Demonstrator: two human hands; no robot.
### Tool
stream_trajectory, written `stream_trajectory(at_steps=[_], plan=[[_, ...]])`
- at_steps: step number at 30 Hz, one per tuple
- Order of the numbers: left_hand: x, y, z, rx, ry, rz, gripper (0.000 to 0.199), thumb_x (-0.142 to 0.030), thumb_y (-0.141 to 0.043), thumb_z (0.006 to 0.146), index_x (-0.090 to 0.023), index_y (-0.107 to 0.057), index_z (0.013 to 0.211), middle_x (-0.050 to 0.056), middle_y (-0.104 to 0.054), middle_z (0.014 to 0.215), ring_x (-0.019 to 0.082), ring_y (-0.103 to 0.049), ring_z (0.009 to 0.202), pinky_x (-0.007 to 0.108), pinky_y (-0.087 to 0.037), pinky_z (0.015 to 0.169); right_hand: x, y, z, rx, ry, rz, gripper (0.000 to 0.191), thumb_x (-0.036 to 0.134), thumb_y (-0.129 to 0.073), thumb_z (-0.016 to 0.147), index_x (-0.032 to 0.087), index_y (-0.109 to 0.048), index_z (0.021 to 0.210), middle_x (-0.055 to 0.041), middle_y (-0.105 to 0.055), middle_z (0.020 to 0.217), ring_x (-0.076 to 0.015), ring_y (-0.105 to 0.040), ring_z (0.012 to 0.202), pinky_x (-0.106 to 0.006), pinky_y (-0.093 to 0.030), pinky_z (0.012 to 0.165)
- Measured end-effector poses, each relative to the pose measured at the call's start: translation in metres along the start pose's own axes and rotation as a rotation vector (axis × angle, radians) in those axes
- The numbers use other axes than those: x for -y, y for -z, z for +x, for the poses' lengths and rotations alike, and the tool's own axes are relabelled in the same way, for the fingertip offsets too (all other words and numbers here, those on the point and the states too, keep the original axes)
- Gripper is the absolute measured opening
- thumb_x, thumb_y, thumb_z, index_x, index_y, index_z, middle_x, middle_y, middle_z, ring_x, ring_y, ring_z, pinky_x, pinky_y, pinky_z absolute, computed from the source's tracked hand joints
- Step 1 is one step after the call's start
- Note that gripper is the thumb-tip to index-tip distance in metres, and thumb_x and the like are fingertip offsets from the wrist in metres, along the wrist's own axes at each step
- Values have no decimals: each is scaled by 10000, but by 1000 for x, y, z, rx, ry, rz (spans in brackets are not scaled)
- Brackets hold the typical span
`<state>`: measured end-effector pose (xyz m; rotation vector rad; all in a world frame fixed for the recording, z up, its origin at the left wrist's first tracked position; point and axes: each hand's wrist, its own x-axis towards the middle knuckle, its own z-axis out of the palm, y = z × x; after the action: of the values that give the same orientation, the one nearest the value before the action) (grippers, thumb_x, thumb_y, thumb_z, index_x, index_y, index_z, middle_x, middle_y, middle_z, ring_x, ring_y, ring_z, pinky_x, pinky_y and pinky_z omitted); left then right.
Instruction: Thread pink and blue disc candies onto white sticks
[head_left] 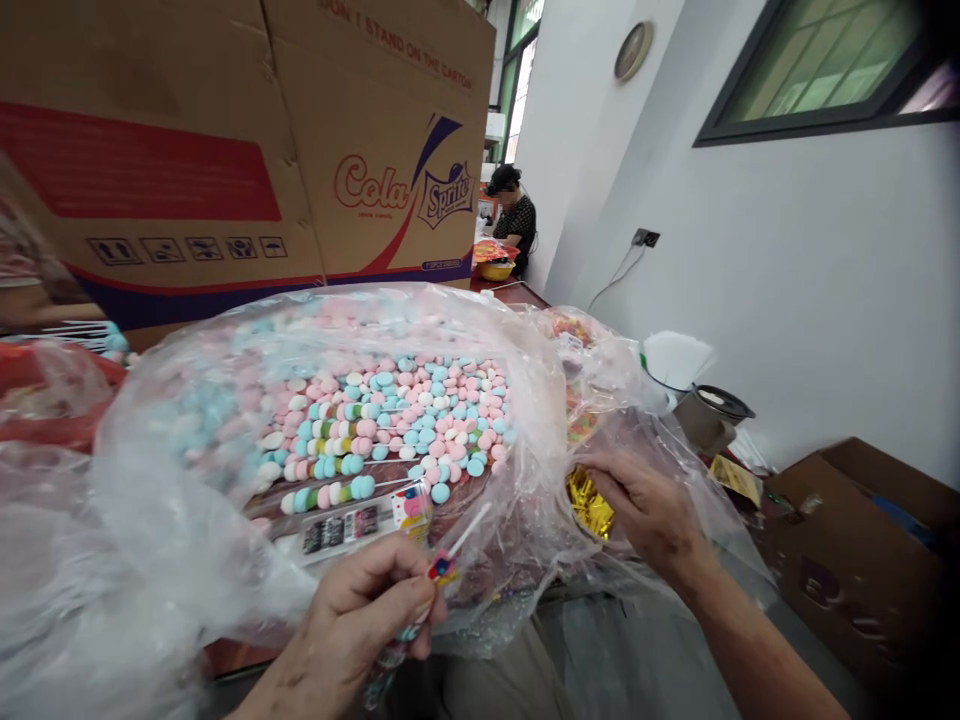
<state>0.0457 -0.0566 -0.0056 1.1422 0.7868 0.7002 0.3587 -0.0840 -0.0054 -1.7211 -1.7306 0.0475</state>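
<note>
My left hand (379, 600), closed, grips a candy skewer (390, 660) in a clear printed wrapper. The wrapper is bunched at the fingertips and a white stick sticks out above. My right hand (649, 510) reaches over a pile of gold twist ties (589, 503), its fingers drawn together at the pile; whether a tie is between them is hidden. Ahead of my left hand lie several skewers of pink, white, blue and green candies (330, 494). Next to them is a flat printed wrapper (367, 522). Loose pastel candies (442, 400) spread behind, inside a large clear plastic bag (525, 400).
A big cardboard carton (225, 130) stands behind the bag. At right are a grey lidded mug (709, 415) and an open brown box (855, 560). Red plastic (64, 395) lies at left, near another person's arm (45, 312). A person (517, 220) sits farther back.
</note>
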Motion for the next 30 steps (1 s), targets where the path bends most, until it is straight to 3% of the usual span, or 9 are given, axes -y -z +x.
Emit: stream_trajectory(at_steps=[4,8,12,15,20,23,26,28,30], plan=[[-3,-15,6,77,-11,-77,128,-260,-640,777,-164,-592,707,24,-695,676,100,-588,514,192,-393,499,74,-29,5,138,30,309,169,273,-514,892,221,-674,894,-19,-699,832,-165,-645,766,-259,-489,704],[-6,-19,12,-14,-10,-197,161,-281,-650,753,-164,-548,709,7,-672,620,85,-564,446,174,-376,453,121,-56,8,320,-41,596,121,259,-549,847,195,-647,819,17,-654,711,-131,-618,649,-224,-465,614],[-4,-10,12,-91,-28,-241,221,-325,-677,747,-181,-527,820,-10,-663,596,96,-559,418,168,-354,418,129,-68,13,509,-123,846,137,242,-533,857,187,-619,766,49,-599,601,-110,-597,544,-210,-446,550],[-3,-4,11,-131,-62,-254,242,-342,-689,746,-186,-536,849,-25,-647,602,95,-558,435,169,-367,425,130,-71,15,593,-119,902,166,226,-533,864,177,-607,724,37,-613,632,-119,-624,570,-220,-461,573],[-2,-2,14,-255,-140,-105,201,-328,-652,758,-174,-541,691,-36,-588,589,91,-546,470,186,-407,457,133,-74,10,562,-146,752,135,215,-514,890,177,-622,817,5,-680,721,-144,-648,667,-232,-471,605],[-2,-3,18,-325,-144,34,196,-327,-613,770,-182,-531,667,-33,-574,587,103,-542,488,200,-422,464,130,-76,3,388,83,421,189,156,-485,899,171,-641,793,-16,-652,725,-142,-612,679,-233,-452,603],[-7,-1,22,-287,-76,137,152,-291,-568,759,-195,-514,654,-41,-557,562,105,-521,452,198,-391,421,126,-75,2,46,545,67,231,119,-436,930,140,-660,876,-54,-622,731,-169,-576,705,-282,-455,651],[-15,4,25,-130,6,204,89,-234,-556,710,-195,-528,635,-47,-547,545,104,-506,426,197,-377,398,123,-71,6,-55,830,-61,266,107,-395,951,116,-660,946,-91,-657,803,-198,-577,775,-336,-465,723],[-24,9,27,100,107,275,50,-187,-558,643,-181,-570,594,-38,-561,533,106,-505,416,203,-389,395,121,-65,13,8,1023,-97,307,96,-356,962,134,-660,984,-112,-691,969,-211,-582,885,-373,-463,807]])
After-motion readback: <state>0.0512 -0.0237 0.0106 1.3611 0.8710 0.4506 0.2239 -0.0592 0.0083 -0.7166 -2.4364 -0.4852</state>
